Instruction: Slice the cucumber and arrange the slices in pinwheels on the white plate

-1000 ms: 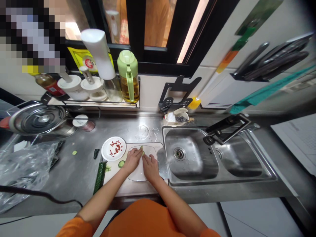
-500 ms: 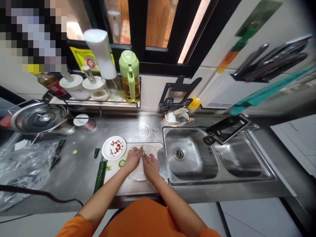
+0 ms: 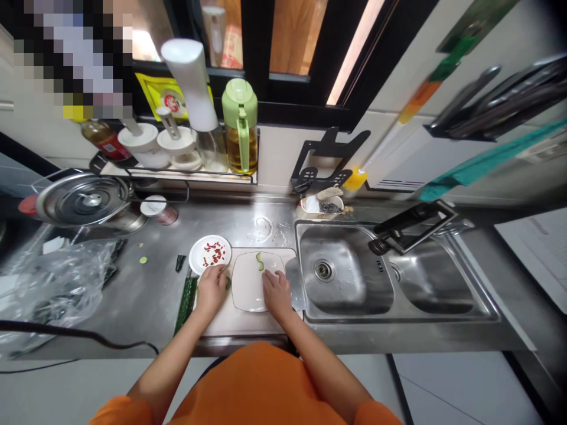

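On the light cutting board (image 3: 217, 327) lies a squarish clear-edged plate (image 3: 248, 298). Two small cucumber pieces (image 3: 260, 258) sit on it, near its top. My right hand (image 3: 277, 293) rests over the plate's right side, fingers stretched out just below those pieces and holding nothing. To the left of the plate, my left hand (image 3: 211, 290) is bent over the board with its fingers drawn together beside a cucumber slice (image 3: 228, 283). Whatever its fingertips hold is hidden. A dark green cucumber length (image 3: 186, 304) lies along the board's left edge.
A white dish (image 3: 198, 254) of red chopped bits stands at the board's upper left. A wide flat blade (image 3: 296, 280) lies between board and sink (image 3: 345, 316). Farther left are a cucumber end (image 3: 180, 262), a plastic bag (image 3: 75, 283) and a lidded pot (image 3: 88, 200).
My left hand has moved left from the plate's middle to the cucumber slices on the board. The cucumber pieces now lie uncovered on the plate; my right hand has drawn slightly away from them.
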`<state>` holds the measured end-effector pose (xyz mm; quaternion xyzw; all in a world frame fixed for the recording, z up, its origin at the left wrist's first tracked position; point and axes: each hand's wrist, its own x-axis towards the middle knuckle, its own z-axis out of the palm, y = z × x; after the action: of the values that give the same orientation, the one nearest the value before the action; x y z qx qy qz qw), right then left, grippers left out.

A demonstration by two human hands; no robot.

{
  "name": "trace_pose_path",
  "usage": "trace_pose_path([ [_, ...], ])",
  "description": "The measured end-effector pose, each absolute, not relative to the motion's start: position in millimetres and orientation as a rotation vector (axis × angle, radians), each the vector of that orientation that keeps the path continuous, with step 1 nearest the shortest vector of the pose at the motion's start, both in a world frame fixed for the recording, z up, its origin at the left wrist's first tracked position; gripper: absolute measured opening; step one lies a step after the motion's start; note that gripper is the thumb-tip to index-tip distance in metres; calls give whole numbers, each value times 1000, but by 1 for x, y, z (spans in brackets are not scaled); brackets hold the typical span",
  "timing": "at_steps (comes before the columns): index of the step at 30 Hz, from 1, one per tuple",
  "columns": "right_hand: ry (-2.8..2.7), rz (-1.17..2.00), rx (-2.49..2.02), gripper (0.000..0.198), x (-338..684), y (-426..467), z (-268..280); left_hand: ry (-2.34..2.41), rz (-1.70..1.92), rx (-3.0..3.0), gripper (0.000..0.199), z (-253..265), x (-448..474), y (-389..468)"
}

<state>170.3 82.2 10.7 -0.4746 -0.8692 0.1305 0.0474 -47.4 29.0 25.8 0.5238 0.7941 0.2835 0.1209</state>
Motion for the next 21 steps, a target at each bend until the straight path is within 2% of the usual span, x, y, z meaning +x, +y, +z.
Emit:
trace_pose_path([
  [6, -2632, 396, -1441, 38, 175, 73, 10, 2400, 695, 1318, 30, 21, -53, -8],
  [21, -2658, 401, -1454, 34, 171, 62, 12, 2378, 624, 1217, 22, 12, -47, 5],
])
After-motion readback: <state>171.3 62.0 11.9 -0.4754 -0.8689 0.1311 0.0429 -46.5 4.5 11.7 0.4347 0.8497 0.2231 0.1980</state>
